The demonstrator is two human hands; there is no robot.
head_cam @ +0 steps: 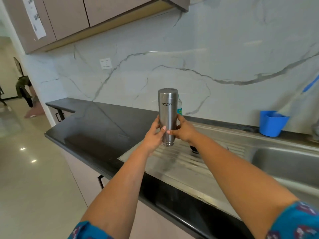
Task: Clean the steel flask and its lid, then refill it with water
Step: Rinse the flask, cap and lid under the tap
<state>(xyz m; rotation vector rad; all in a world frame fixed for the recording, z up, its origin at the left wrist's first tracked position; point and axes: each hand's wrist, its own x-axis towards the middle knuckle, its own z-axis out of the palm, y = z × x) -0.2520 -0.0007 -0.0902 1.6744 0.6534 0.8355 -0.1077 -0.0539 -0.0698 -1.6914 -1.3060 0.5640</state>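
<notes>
The steel flask (167, 109) is held upside down above the ribbed steel drainboard (181, 161), its printed name inverted and its neck pointing down. My left hand (154, 134) grips its lower part from the left. My right hand (183, 130) grips it from the right. A small dark object (194, 149), possibly the lid, lies on the drainboard behind my right forearm, partly hidden.
A plastic bottle (179, 107) stands behind the flask against the marble wall. A blue plastic tub (271, 124) sits at the back right. The sink basin (290, 164) lies to the right, the black countertop (96, 125) to the left.
</notes>
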